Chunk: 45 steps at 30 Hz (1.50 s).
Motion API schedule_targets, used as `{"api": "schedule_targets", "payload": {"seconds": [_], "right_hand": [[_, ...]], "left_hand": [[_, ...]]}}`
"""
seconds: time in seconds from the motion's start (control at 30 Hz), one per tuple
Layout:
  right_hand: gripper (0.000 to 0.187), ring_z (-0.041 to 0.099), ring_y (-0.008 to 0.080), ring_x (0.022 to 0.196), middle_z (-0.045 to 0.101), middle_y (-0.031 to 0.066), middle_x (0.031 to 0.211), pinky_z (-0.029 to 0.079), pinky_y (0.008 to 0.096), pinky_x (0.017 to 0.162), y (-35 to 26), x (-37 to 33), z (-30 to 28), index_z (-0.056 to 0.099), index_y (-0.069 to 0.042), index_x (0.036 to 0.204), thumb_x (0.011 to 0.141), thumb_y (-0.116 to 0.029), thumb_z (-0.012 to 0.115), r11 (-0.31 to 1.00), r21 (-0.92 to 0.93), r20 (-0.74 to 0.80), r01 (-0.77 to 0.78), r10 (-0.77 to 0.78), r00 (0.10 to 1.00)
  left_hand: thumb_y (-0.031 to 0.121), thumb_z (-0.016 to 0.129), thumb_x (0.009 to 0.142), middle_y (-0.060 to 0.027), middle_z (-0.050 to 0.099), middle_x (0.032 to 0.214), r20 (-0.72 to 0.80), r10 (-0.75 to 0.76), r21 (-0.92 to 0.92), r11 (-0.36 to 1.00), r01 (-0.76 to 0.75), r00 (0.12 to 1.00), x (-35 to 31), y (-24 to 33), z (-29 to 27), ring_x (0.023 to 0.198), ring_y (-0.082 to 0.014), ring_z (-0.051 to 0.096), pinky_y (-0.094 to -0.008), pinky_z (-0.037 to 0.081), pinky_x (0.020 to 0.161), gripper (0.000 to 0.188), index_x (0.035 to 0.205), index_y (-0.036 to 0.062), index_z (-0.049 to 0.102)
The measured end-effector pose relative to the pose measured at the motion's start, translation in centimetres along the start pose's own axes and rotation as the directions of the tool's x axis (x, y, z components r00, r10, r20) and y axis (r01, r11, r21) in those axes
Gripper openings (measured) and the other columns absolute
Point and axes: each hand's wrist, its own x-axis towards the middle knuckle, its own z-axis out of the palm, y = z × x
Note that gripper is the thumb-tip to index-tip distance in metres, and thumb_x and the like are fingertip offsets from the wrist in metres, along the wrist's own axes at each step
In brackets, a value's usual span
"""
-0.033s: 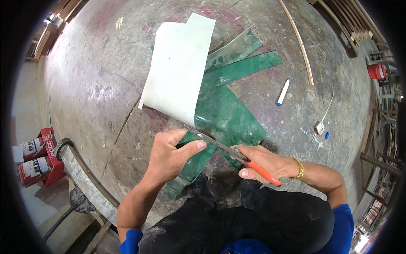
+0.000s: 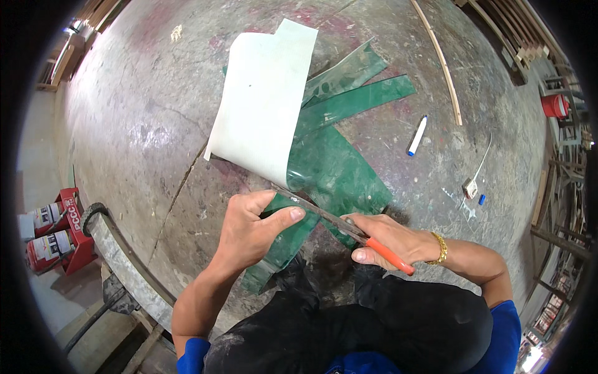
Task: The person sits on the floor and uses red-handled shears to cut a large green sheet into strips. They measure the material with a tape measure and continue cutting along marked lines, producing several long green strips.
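Note:
My right hand [image 2: 393,240] is wrapped around the orange handles of metal snips [image 2: 336,222]. Their long dark blades point up and left toward my left hand. My left hand [image 2: 249,224] pinches the edge of a green sheet [image 2: 293,237] close to the blade tips, thumb on top. That sheet, glossy green on this side, runs beneath the blades. Its pale side seems to be the white sheet [image 2: 258,100] folded over beyond, though I cannot tell whether they are one piece. More green sheet [image 2: 346,171] lies flat on the floor to the right of the white part.
Green strips [image 2: 358,106] fan out to the upper right. A white marker [image 2: 418,136], its blue cap [image 2: 482,199] and a small white reel-like tool [image 2: 470,188] lie on the concrete. A thin wooden strip [image 2: 441,56] is farther off. At left stand a red rack with cans [image 2: 75,230] and a wheeled frame [image 2: 134,258].

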Motion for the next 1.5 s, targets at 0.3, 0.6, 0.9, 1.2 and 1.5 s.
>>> {"api": "schedule_targets", "payload": {"seconds": [0.3,0.6,0.9,1.2,1.5], "right_hand": [[0.060,0.057,0.0389,0.090,0.056,0.0282,0.096,0.045,0.0450,0.081,-0.3,0.3,0.2,0.038,0.011,0.124,0.089,-0.036,0.055,0.994,-0.092,-0.089,0.057,-0.065,0.994],[0.059,0.056,0.0418,0.092,0.055,0.0277,0.104,0.045,0.0446,0.082,-0.9,0.7,-0.4,0.036,0.006,0.128,0.088,-0.032,0.057,0.994,-0.043,0.050,-0.099,0.101,0.994],[0.071,0.055,0.0425,0.090,0.053,0.0278,0.104,0.046,0.0448,0.081,-0.5,1.0,0.4,0.030,0.007,0.132,0.084,-0.035,0.062,0.971,-0.241,-0.127,0.016,-0.047,0.991],[0.069,0.055,0.0414,0.099,0.053,0.0265,0.110,0.046,0.0441,0.085,0.6,0.9,1.1,0.032,0.002,0.132,0.081,-0.030,0.066,0.983,-0.182,-0.124,0.005,-0.028,0.992],[0.068,0.056,0.0457,0.093,0.054,0.0297,0.104,0.047,0.0462,0.081,1.4,1.0,1.3,0.033,0.005,0.130,0.081,-0.030,0.066,0.978,-0.206,-0.161,0.036,-0.070,0.985]], "left_hand": [[0.015,0.068,0.082,0.0001,0.061,0.064,0.059,0.013,-0.042,0.999,-0.011,0.998,0.1,-0.2,0.5,0.061,-0.0034,0.050,-0.0229,0.041,0.054,0.018,0.088,-0.0022,0.068],[0.014,0.069,0.081,0.0012,0.061,0.065,0.121,-0.039,-0.075,0.996,0.048,0.992,0.2,0.2,0.5,0.062,-0.0029,0.050,-0.0233,0.042,0.054,0.017,0.089,-0.0008,0.069],[0.012,0.069,0.080,-0.0064,0.066,0.074,0.181,0.091,0.016,0.995,-0.095,0.979,-0.2,-0.5,1.0,0.067,-0.0048,0.054,-0.0237,0.045,0.059,0.021,0.095,-0.0022,0.068],[0.008,0.071,0.078,-0.0058,0.068,0.077,0.177,-0.073,-0.130,0.987,0.097,0.981,-0.9,-0.7,1.5,0.068,-0.0049,0.054,-0.0232,0.046,0.061,0.020,0.096,-0.0015,0.068],[0.015,0.072,0.079,-0.0029,0.064,0.067,0.154,-0.020,-0.013,1.000,0.022,0.988,-0.4,-1.6,1.6,0.059,-0.0028,0.048,-0.0258,0.041,0.051,0.021,0.093,-0.0009,0.069]]}}
